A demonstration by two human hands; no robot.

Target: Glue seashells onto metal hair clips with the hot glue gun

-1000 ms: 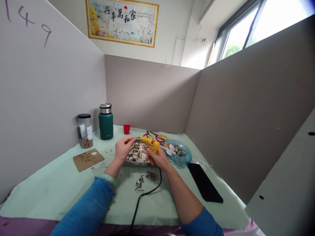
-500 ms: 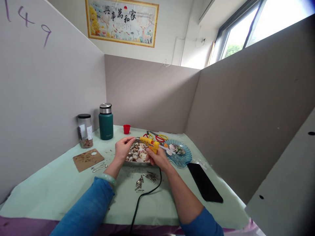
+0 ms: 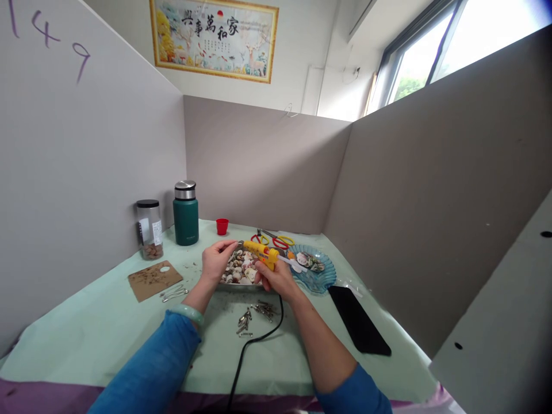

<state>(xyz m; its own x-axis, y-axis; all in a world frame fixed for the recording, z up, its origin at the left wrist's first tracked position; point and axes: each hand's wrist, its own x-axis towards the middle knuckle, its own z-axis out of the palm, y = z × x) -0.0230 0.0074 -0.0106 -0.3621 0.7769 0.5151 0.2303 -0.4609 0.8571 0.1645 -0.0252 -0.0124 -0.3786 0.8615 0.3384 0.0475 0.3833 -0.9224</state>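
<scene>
My right hand [image 3: 276,278] is wrapped round a yellow glue gun [image 3: 262,253], its nozzle pointing left and a clear glue stick [image 3: 293,263] jutting from its back. The fingers of my left hand [image 3: 217,260] are pinched together close to the nozzle, on something too small to make out. Below both hands lies a metal tray [image 3: 241,287] full of seashells [image 3: 242,268]. In front of the tray, small metal clips or pins lie in two piles, one pile [image 3: 244,321] nearer to me and another pile [image 3: 264,310] to its right.
A blue glass plate [image 3: 328,275] with decorated shells stands at the right, near a black phone [image 3: 359,319]. Scissors [image 3: 282,240] and a red cup [image 3: 222,226] are behind. Left are a green flask [image 3: 186,218], a jar [image 3: 149,230] and cardboard [image 3: 149,283]. A black cord [image 3: 242,352] runs toward me.
The glue gun's nozzle has shifted very slightly to the left, toward my left fingertips. Otherwise both hands hold nearly the same position.
</scene>
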